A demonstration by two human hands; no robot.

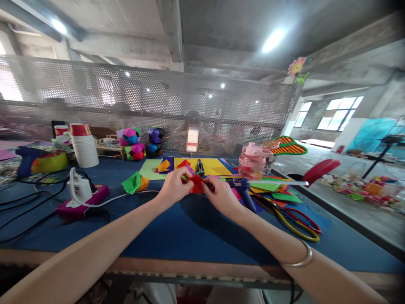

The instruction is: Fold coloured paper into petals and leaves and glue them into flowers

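Between my two hands is a folded red paper piece (196, 185), held just above the blue tabletop. My left hand (175, 184) pinches its left side between thumb and fingers. On the right edge of the paper, my right hand (224, 194) closes in a pinch as well. Purple paper shows behind the left fingers, though its link to the red piece is hidden. A blue glue gun (245, 193) lies right of my right hand. Green folded paper (133, 182) sits to the left, touching an orange piece. A stapler-like black object (199, 167) rests just behind my hands.
Large scissors (297, 221) with red and yellow handles lie at right beside coloured sheets. A pink jar (252, 162) and a lit phone (191, 140) stand behind. Left are a purple power strip (84, 202), cables, paper cups (84, 147) and colourful paper balls (136, 151).
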